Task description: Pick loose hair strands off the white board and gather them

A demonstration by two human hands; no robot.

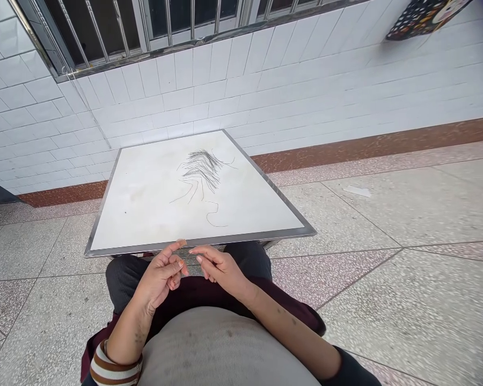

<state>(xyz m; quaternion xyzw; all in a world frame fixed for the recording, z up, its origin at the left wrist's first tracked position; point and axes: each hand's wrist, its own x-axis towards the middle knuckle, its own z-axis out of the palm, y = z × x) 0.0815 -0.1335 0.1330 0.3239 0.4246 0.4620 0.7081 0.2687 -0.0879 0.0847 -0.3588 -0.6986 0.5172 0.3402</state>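
Observation:
Both hands are raised over my lap, close together at the near edge of a white table (153, 214) with a grey metal rim. My left hand (167, 271) has its index finger stretched out, with the thumb against the curled fingers. Facing it, my right hand (221, 271) points its index finger left, thumb just below and the other fingers curled. Anything held between the fingertips is too thin to make out. Dark, thin strands (203, 166) lie in a loose pile on the table, with a few single curved ones nearer to me.
Behind the table stands a white tiled wall (209, 99) with a barred window (169, 24). A dark patterned cloth item (421, 19) hangs at the upper right. On the speckled floor (438, 300) lies a white scrap (357, 191). My knees are under the table's near edge.

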